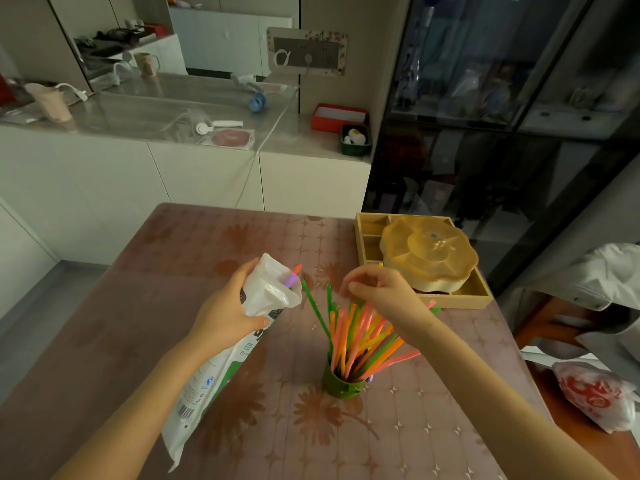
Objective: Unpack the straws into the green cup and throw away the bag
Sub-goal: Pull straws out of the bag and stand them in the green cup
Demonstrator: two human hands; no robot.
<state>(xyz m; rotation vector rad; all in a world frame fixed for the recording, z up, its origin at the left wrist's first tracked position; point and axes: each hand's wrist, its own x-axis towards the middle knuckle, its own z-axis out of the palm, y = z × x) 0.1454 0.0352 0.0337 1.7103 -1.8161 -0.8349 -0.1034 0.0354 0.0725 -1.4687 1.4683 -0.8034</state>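
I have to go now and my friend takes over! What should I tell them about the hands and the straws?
Left hand: gripping the bag near its open top, tilted above the table.
Right hand: over the straws, fingers curled; whether it pinches one is unclear.
Done: most straws stand in the green cup.
Left: a purple and an orange straw poke out of the bag. Move them to the cup, then throw the bag away.

White plastic straw bag (pixel 221 362) shows the partly readable letters "Dri" in green, cut off by a fold, beside a barcode whose digits are too small to read.
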